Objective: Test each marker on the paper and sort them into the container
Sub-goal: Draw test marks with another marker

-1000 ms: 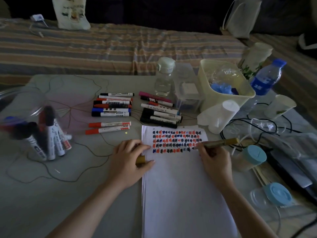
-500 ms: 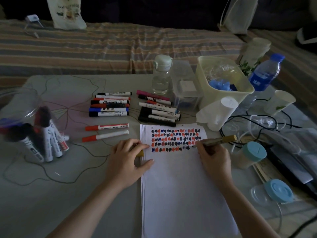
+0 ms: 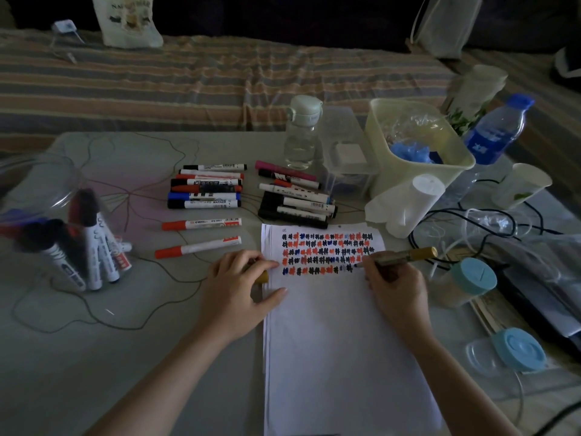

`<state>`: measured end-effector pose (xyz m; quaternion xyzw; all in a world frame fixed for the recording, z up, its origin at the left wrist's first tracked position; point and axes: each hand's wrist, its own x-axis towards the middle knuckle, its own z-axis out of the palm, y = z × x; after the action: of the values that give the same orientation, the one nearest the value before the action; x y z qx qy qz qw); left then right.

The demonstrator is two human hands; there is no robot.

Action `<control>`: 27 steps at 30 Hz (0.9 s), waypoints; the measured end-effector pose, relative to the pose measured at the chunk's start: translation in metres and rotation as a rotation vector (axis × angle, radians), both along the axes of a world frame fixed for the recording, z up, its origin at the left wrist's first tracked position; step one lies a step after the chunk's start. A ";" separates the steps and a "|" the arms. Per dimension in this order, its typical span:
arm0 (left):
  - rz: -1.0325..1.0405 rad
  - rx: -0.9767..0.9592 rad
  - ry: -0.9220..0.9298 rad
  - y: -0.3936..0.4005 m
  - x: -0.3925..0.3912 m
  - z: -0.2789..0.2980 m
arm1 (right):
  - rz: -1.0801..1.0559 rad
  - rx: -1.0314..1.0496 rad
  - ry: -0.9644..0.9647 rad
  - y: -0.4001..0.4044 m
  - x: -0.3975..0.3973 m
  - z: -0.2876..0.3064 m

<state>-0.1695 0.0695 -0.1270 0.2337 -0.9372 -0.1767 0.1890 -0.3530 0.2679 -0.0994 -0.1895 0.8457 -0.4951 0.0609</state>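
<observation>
Right hand [image 3: 396, 287] grasps a gold marker [image 3: 397, 257], fingers curled round the barrel, nib down on the paper [image 3: 339, 341] at the right end of the bottom row of test marks [image 3: 327, 251]. Against a second ago the nib sits slightly further down and left, and a small grey-dark squiggle now shows beside it at the row's end. Judgement: this marker writes, so its test is about done; capping and sorting it come next.

Left hand [image 3: 242, 289] lies at 9 o'clock of the sheet, thumb on the paper edge, fingers curled over a gold cap [image 3: 262, 276], of which only a sliver shows. It has hardly moved; it pins the sheet.

Container [image 3: 67, 184], a clear jar lying at the bench's [image 3: 94, 357] 9 o'clock edge, already holds several markers, caps black, red and blue. Unsorted markers [image 3: 206, 191] lie at 12 o'clock of the left hand; a second heap [image 3: 295, 196] sits just above the paper. Two red-capped ones [image 3: 198, 236] lie apart, nearer the left hand. Many remain, so the task looks roughly midway.

Writing: one black-capped barrel reads "MARKER"; the upper red-capped one carries a brand, possibly "COMIX", not certain. A small "95" sits at the sheet's top left. The blue bottle [image 3: 498, 130] label at 2 o'clock is unreadable. The bag on the bed, at 11 o'clock, bears print too dim to read.
</observation>
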 end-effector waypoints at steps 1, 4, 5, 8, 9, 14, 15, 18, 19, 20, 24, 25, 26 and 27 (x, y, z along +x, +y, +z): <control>-0.001 0.002 0.002 0.000 0.000 0.000 | 0.003 0.004 0.005 -0.001 0.000 0.000; 0.000 -0.001 0.003 0.000 0.000 0.002 | 0.005 0.000 0.008 -0.002 0.001 0.001; 0.005 0.008 0.007 0.000 0.000 0.003 | 0.002 -0.002 0.007 -0.002 0.000 0.001; 0.012 0.021 0.024 0.001 0.000 0.003 | -0.017 0.011 0.016 -0.001 -0.002 -0.001; 0.015 0.019 0.037 0.002 0.000 0.002 | -0.022 0.015 0.019 -0.001 -0.003 -0.002; 0.008 -0.041 0.025 0.004 0.000 0.001 | -0.031 0.002 0.010 -0.004 0.000 0.001; 0.003 -0.062 0.012 0.005 0.002 0.001 | -0.030 -0.004 0.004 -0.004 0.000 0.002; 0.008 -0.079 -0.006 0.005 0.004 0.002 | -0.024 -0.008 0.000 -0.004 0.001 0.004; 0.009 -0.071 -0.012 0.005 0.004 0.005 | -0.021 -0.012 -0.007 -0.004 0.002 0.005; 0.002 -0.066 -0.025 0.006 0.004 0.009 | -0.020 -0.016 -0.015 -0.004 0.003 0.008; 0.009 -0.082 -0.029 0.013 0.006 0.037 | -0.020 -0.085 -0.142 -0.004 0.001 0.025; 0.028 -0.037 -0.014 0.016 0.007 0.047 | -0.015 -0.101 -0.175 -0.005 0.000 0.032; 0.054 0.031 0.002 0.020 0.009 0.057 | -0.008 -0.109 -0.186 -0.005 0.000 0.040; 0.092 0.104 0.036 0.024 0.010 0.065 | -0.005 -0.114 -0.183 -0.006 0.001 0.047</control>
<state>-0.1593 0.0935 -0.0619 0.2829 -0.9114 -0.2207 0.2014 -0.3523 0.2614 -0.0520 -0.1445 0.8077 -0.5576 0.1258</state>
